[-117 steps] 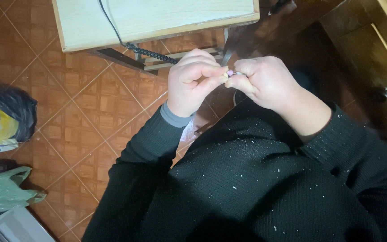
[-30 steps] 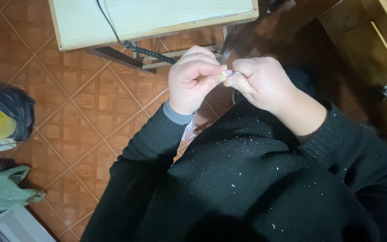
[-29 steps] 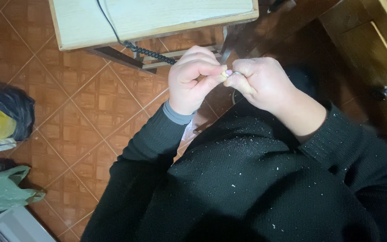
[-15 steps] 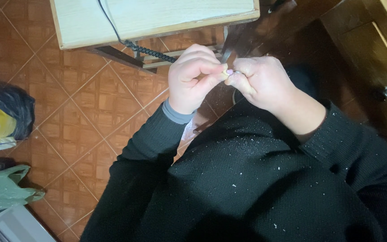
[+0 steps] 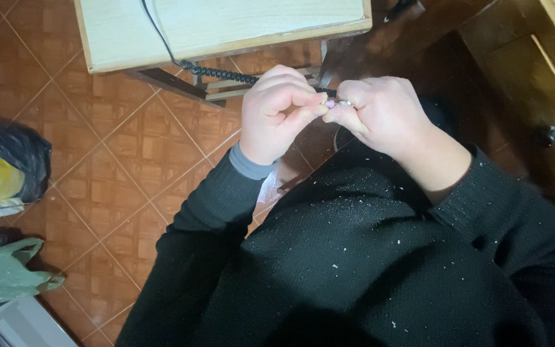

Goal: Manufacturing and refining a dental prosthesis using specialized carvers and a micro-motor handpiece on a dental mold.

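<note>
We see dim, warm indoor light, brightest at twelve o'clock, deep shadow toward three o'clock, slightly soft focus throughout.

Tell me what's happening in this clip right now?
A person in a black sweater flecked with pale crumbs holds both hands together in front of the chest. The left hand and right hand pinch a tiny pale object between their fingertips; it is too small to identify. A coiled black cord runs from the light wooden table toward the hands. Bags lie on the tiled floor.
</note>
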